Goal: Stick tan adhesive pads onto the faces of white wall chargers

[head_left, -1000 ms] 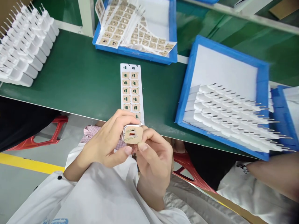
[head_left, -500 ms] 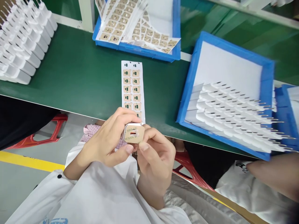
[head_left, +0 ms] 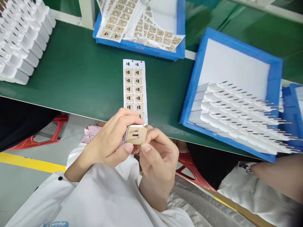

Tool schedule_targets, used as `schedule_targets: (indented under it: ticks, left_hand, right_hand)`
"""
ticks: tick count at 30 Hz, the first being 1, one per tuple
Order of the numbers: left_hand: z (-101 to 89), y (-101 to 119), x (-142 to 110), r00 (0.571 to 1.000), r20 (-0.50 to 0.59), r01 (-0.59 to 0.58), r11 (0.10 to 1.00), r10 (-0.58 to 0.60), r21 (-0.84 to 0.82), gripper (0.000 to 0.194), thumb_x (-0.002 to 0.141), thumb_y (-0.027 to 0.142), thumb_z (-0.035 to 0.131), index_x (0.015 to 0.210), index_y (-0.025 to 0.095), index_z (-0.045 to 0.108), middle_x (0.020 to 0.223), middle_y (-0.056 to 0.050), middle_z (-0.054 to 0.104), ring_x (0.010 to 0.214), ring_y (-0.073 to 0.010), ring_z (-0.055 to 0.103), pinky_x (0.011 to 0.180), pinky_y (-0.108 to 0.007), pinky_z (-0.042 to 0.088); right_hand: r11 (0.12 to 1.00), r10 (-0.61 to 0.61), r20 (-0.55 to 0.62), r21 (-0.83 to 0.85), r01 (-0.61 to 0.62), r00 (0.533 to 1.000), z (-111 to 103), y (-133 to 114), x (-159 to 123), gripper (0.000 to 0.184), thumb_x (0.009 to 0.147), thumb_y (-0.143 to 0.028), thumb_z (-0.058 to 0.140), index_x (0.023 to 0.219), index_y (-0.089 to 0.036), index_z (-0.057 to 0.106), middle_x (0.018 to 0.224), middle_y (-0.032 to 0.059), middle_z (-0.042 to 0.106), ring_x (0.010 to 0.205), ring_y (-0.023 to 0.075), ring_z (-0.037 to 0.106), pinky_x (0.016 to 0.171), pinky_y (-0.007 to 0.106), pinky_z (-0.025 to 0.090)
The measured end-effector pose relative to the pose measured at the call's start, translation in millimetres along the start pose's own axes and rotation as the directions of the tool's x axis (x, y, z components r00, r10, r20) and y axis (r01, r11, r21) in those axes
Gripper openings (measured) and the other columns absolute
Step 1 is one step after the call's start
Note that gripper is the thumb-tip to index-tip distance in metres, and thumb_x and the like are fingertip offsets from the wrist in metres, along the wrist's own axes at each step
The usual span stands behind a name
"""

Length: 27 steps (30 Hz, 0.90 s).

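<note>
My left hand (head_left: 110,138) is wrapped round a small white plastic housing (head_left: 133,125), most of which is hidden by the fingers. Its end face points up at me and carries a tan adhesive sticker (head_left: 132,139) with printed letters and a slot in the middle. At the sticker's right edge, the thumb and forefinger of my right hand (head_left: 158,157) are pinched together at a corner. Just beyond my hands lies a white backing sheet (head_left: 131,86) with two columns of similar tan stickers; its near end passes behind my left fingers.
A blue tray (head_left: 142,52) at the back holds piled sticker sheets. To the right, another blue tray (head_left: 196,72) holds rows of white housings with metal pins (head_left: 236,116). More white housings (head_left: 21,53) stand at the left. A person's arm (head_left: 281,179) is at the right edge.
My hands keep almost the same grip, with the housing tilted very slightly. The view has shifted a little; the sheet and trays stay where they are.
</note>
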<state>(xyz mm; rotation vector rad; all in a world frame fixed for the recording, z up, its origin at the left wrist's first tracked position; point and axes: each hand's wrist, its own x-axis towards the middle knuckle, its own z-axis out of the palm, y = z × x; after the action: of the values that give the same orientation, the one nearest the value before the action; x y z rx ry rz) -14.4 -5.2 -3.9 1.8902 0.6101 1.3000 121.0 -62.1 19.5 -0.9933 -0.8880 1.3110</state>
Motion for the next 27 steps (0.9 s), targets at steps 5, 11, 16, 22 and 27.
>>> schedule_targets:
  ticks: [5, 11, 16, 22, 27]
  left_hand:
    - [0.0, 0.5, -1.7, 1.000, -0.006, -0.003, 1.000, 0.003, 0.003, 0.039, 0.103, 0.048, 0.043, 0.129, 0.019, 0.049, 0.110, -0.009, 0.057, 0.104, -0.0235, 0.056, 0.083, -0.038, 0.051]
    - [0.7, 0.6, -1.4, 1.000, -0.007, -0.001, 1.000, 0.001, 0.013, 0.039, 0.103, 0.047, 0.043, 0.129, 0.018, 0.050, 0.112, -0.009, 0.057, 0.104, -0.0228, 0.056, 0.084, -0.037, 0.052]
    - [3.0, -0.9, 1.7, 0.999, -0.032, -0.037, 0.999, 0.038, 0.031, 0.037, 0.103, 0.046, 0.043, 0.126, 0.018, 0.050, 0.109, -0.009, 0.057, 0.102, -0.0224, 0.057, 0.082, -0.037, 0.053]
    - [3.5, -3.9, 3.9, 0.997, -0.029, -0.066, 0.995, 0.068, 0.077, 0.036, 0.103, 0.047, 0.041, 0.125, 0.019, 0.049, 0.109, -0.009, 0.057, 0.099, -0.0213, 0.059, 0.079, -0.036, 0.054]
    - [2.9, -4.8, 4.5, 0.999, -0.009, -0.051, 0.995, 0.052, 0.084, 0.036, 0.104, 0.049, 0.041, 0.124, 0.020, 0.048, 0.111, -0.009, 0.056, 0.100, -0.0218, 0.059, 0.080, -0.038, 0.054]
  right_hand:
    - [0.999, 0.012, -0.019, -0.037, -0.013, 1.000, 0.4, -0.8, 0.4, 0.019, 0.092, -0.033, 0.070, 0.079, -0.023, 0.061, 0.068, -0.0011, 0.058, 0.063, 0.0161, 0.056, 0.055, 0.030, 0.045]
    - [0.998, 0.012, -0.044, -0.069, -0.015, 0.999, 0.9, -1.3, 0.7, 0.021, 0.091, -0.035, 0.070, 0.078, -0.023, 0.059, 0.067, -0.0011, 0.058, 0.062, 0.0162, 0.056, 0.054, 0.031, 0.045]
    - [0.999, 0.003, -0.013, -0.047, -0.004, 1.000, 0.0, -0.7, 1.1, 0.019, 0.092, -0.032, 0.069, 0.078, -0.024, 0.059, 0.069, -0.0013, 0.058, 0.063, 0.0160, 0.056, 0.056, 0.031, 0.045]
    - [0.991, -0.051, -0.075, -0.131, 0.041, 0.996, 3.6, -2.1, 2.4, 0.018, 0.091, -0.028, 0.067, 0.077, -0.023, 0.058, 0.069, -0.0014, 0.056, 0.064, 0.0157, 0.054, 0.058, 0.030, 0.043]
    - [0.971, -0.137, -0.034, -0.202, 0.127, 0.990, 0.4, 0.7, 4.9, 0.019, 0.092, -0.021, 0.064, 0.075, -0.022, 0.056, 0.070, -0.0026, 0.053, 0.064, 0.0133, 0.050, 0.057, 0.027, 0.038]
